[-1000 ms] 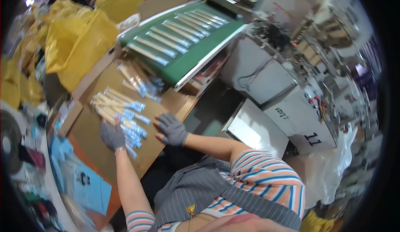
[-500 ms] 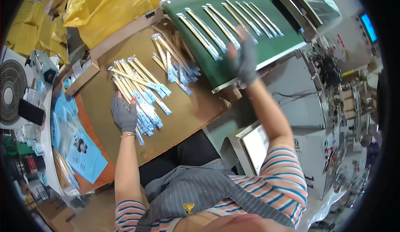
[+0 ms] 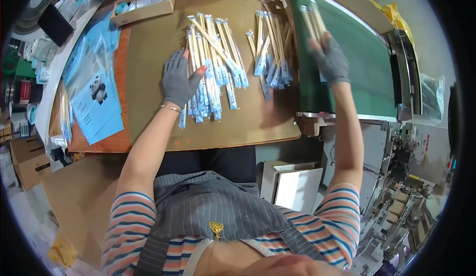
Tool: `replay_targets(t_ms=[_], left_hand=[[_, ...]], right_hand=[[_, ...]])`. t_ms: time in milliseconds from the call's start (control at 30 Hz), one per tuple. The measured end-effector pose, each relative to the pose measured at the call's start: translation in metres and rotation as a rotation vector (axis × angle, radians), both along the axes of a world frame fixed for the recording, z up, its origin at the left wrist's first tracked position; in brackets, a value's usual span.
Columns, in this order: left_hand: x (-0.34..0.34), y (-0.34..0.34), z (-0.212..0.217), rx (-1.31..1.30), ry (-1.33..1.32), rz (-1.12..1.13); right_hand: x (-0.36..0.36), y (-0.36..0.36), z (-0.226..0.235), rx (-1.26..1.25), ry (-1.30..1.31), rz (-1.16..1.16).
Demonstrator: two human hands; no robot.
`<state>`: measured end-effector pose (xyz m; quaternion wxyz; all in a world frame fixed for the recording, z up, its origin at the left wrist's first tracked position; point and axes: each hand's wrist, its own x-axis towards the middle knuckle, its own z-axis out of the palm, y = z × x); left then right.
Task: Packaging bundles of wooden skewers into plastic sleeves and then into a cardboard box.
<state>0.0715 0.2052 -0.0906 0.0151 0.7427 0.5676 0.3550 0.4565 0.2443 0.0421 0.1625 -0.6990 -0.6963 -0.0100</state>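
Note:
My left hand [image 3: 182, 79], in a grey fingerless glove, lies along the left side of a pile of wrapped chopsticks [image 3: 212, 53]. Its fingers are stretched out and the thumb rests over the pile's edge. These chopsticks are pale wood in clear sleeves with blue lower ends. Over the left part of the green conveyor belt [image 3: 367, 73], my right hand [image 3: 331, 62], gloved alike, is closed around a bunch of wrapped chopsticks [image 3: 312, 21]. Their upper ends stick out past the fingers, somewhat blurred; the palm hides their middle.
A second heap of wrapped chopsticks [image 3: 272, 53] lies between the first pile and the belt. Blue printed bags [image 3: 96, 102] cover the table's left side. A cardboard tray [image 3: 144, 11] with small items stands at the back left. Machinery [image 3: 396, 157] fills the right side.
The chopsticks spread in a row across the belt are now bunched at its left side, under my right hand. My left hand stays by the pile. The whole view has turned.

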Motion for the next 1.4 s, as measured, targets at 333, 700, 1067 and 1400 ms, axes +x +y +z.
replay_targets(t_ms=[333, 700, 1067, 1400], left_hand=[[0.065, 0.012, 0.051, -0.524, -0.875, 0.212], [-0.007, 0.015, 0.059, -0.68, -1.364, -0.186], [-0.062, -0.038, 0.111, -0.501, -0.956, -0.617], [-0.062, -0.152, 0.122, -0.986, -1.273, -0.914]], right_hand=[[-0.096, 0.069, -0.085, -0.454, 0.546, -0.474], [-0.256, -0.002, -0.087, -0.55, 1.674, 0.124], [-0.265, -0.07, 0.01, -0.15, 1.492, 0.749], [-0.298, -0.163, 0.045, -0.135, 1.296, 0.642]])
